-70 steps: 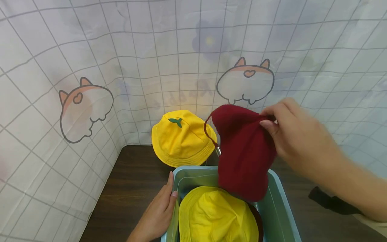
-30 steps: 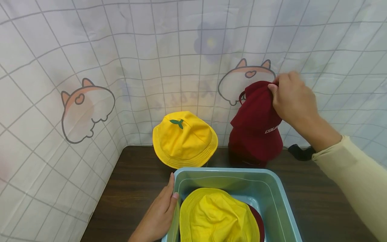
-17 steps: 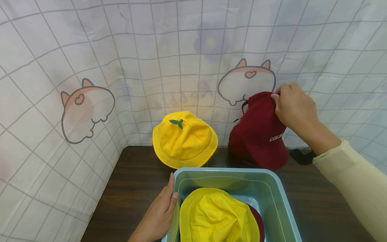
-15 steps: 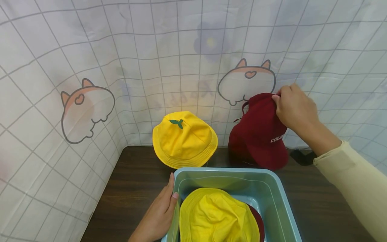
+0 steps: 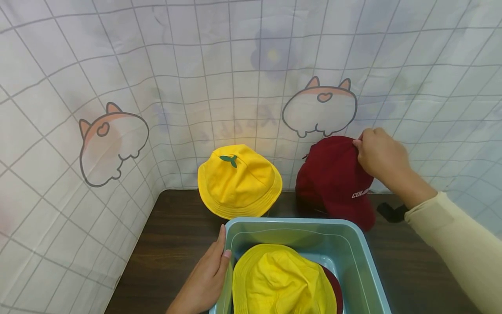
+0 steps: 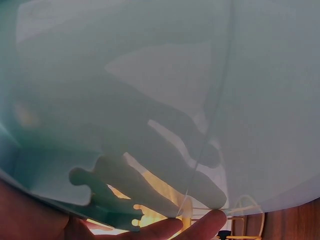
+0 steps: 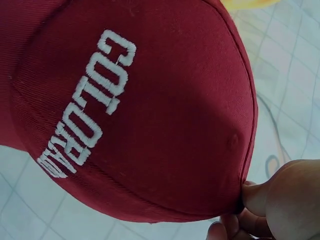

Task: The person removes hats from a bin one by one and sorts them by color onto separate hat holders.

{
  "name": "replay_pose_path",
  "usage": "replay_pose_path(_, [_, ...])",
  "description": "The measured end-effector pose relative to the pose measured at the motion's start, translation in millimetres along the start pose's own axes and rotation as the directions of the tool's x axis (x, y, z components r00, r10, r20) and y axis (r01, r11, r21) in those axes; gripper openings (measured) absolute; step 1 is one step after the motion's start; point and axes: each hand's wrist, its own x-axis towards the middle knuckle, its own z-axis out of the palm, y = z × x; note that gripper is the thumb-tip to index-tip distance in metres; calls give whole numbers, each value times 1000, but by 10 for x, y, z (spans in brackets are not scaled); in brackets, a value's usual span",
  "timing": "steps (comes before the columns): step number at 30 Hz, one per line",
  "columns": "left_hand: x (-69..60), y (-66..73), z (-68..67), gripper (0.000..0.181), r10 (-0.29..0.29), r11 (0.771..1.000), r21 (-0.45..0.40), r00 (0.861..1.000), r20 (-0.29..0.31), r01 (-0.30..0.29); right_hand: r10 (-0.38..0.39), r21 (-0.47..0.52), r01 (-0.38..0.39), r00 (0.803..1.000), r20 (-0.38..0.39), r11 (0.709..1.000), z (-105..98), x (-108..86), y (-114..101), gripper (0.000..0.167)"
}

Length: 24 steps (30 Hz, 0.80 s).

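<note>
In the head view my right hand (image 5: 382, 155) pinches the crown of a dark red baseball cap (image 5: 337, 170) behind the tub's right side. White embroidered letters (image 7: 87, 102) mark the cap's front in the right wrist view; its brim points down and forward. Whatever lies under the cap is hidden. My left hand (image 5: 205, 272) rests with fairly straight fingers against the left side of a blue-green plastic tub (image 5: 290, 221). Inside the tub lies a yellow bucket hat (image 5: 284, 279), with a dark red edge (image 5: 334, 285) showing from beneath it.
A second yellow bucket hat (image 5: 239, 181) with a green sprout stands behind the tub at the left. A black object (image 5: 392, 213) lies by my right forearm. White grid-patterned cloth (image 5: 188, 78) hangs behind the dark wood table (image 5: 157, 244).
My right hand has carried the red cap from over the tub to the back right and then lowered it, its brim now nearer the table. My left hand has stayed at the tub.
</note>
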Motion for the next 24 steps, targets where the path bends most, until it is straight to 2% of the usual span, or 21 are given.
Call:
replay_pose_path(12, [-1,-2,13,63,13,1000,19,1000,-10,-12,-26,-51,23,998,-59,998,166,-120,-149,38])
replay_pose_path(15, [-5,-3,13,63,13,1000,21,1000,-9,-13,-25,-51,20,995,-97,998,196,-158,-179,40])
replay_pose_path(20, [-2,-3,12,63,17,999,29,1000,-15,-17,8,24,-4,986,-169,1000,242,-201,-210,41])
replay_pose_path(24, [-2,-2,7,63,21,999,31,1000,-13,-21,47,99,-33,989,-142,995,278,-245,-221,39])
